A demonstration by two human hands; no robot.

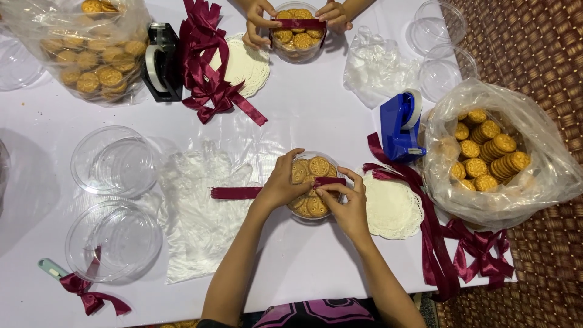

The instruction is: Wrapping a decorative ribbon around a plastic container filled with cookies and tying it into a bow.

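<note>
A clear round tub of golden cookies (314, 167) stands on the white table (316, 115) in front of me. A dark red ribbon (234, 192) runs across its lid and trails off to the left. My left hand (280, 182) presses the ribbon against the tub's left side. My right hand (346, 197) pinches the ribbon at the tub's right edge.
White paper doilies (392, 209), a blue tape dispenser (399, 124), a bag of cookies (486, 155) and red bows (480, 249) lie to my right. Empty clear tubs (112, 200) and plastic gloves (197, 212) lie left. Across the table another person's hands (261, 21) hold a ribbon over a second tub (297, 42).
</note>
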